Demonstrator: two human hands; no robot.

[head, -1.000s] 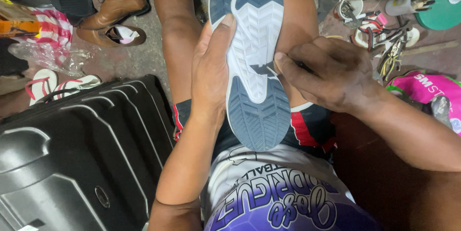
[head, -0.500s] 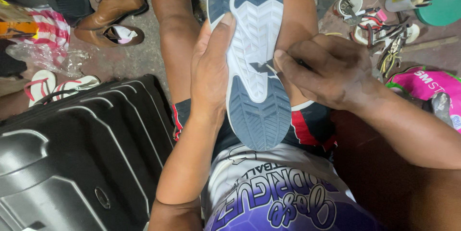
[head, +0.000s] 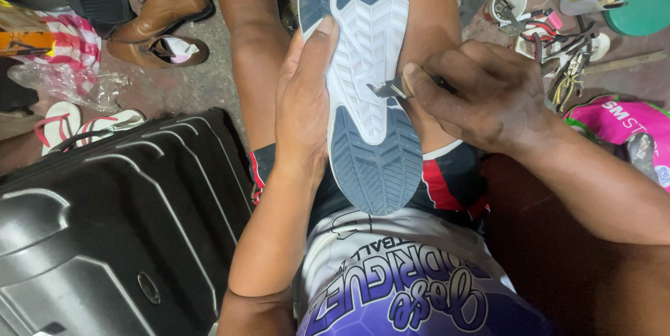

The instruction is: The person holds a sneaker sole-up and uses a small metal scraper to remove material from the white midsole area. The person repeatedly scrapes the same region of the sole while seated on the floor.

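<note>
A sports shoe [head: 363, 78] lies sole-up on my lap, its sole blue-grey at heel and toe and white in the middle. My left hand [head: 303, 106] grips its left edge, thumb laid on the sole. My right hand [head: 478, 92] is closed on a small metal tool [head: 386, 89], whose tip touches the sole's right edge near the middle. The tool's handle is hidden inside my fist.
A black hard-shell suitcase [head: 105, 224] lies by my left leg. Brown leather shoes [head: 157, 25] and red-strapped sandals [head: 70, 123] rest on the floor at upper left. Tools, containers [head: 558, 8] and a pink bag [head: 621, 127] crowd the right side.
My right hand has shifted the tool's tip slightly along the sole's right edge. The left hand and the shoe stay as they were.
</note>
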